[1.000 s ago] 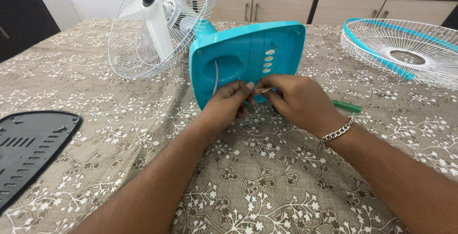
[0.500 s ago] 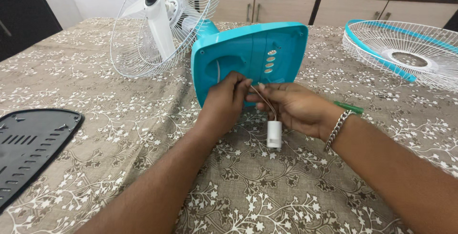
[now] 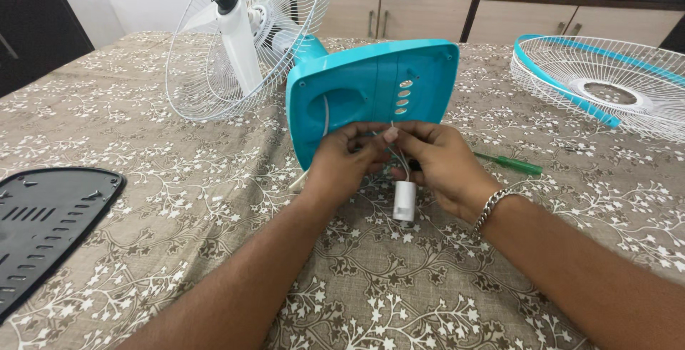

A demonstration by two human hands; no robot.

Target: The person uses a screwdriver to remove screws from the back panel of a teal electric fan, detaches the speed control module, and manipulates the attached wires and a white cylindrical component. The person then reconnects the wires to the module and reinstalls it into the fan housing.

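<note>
A turquoise fan base (image 3: 371,93) lies tipped on the patterned tablecloth, its open underside facing me. My left hand (image 3: 342,161) and my right hand (image 3: 439,164) meet just below it, both pinching thin white wires. From those wires hangs a small white cylindrical capacitor (image 3: 404,201), dangling just above the cloth. The fan's motor and rear white wire guard (image 3: 235,36) lie behind the base at the left. A white cord (image 3: 303,177) runs from the base past my left wrist.
A green-handled screwdriver (image 3: 510,164) lies right of my right hand. The front guard with a turquoise rim (image 3: 606,82) rests at the far right. A black vented base cover (image 3: 43,221) lies at the left edge. Wooden cabinets stand behind the table.
The white capacitor has come out from under the fan base and now hangs on its wires below my fingers. Both hands have lifted slightly and closer together.
</note>
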